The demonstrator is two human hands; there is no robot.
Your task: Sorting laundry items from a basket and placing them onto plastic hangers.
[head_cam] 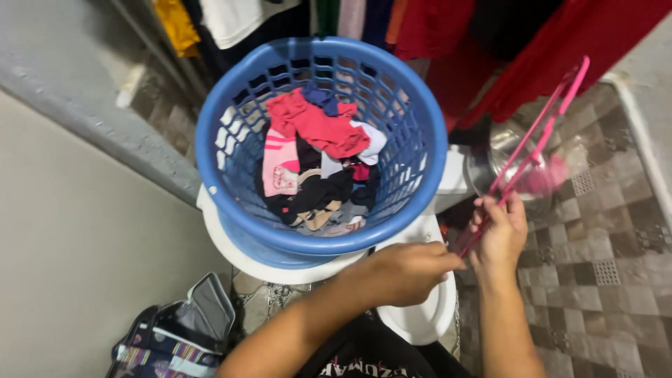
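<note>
Hanger: pink plastic hanger (537, 143), right of frame, long axis slanting from lower left to upper right.
Right hand (498, 234): fingers pinching hanger's lower end.
Left hand (402, 271): fingers curled together, touching hanger's bottom tip.
Basket: blue laundry basket (231, 126), centre frame, holding clothes.

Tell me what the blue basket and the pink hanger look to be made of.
Blue basket: moulded plastic, seemingly; smooth rim, regular lattice holes in the wall. Pink hanger, held by both hands: probably plastic too; thin, uniformly coloured bars, though motion blur hides the finish.

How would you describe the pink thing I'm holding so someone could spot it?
Start at the big blue laundry basket in the middle. Just right of it, the right hand grips a thin pink hanger slanting up over the tiled floor. It is rigid plastic, unlike the pink clothes inside the basket.
</note>
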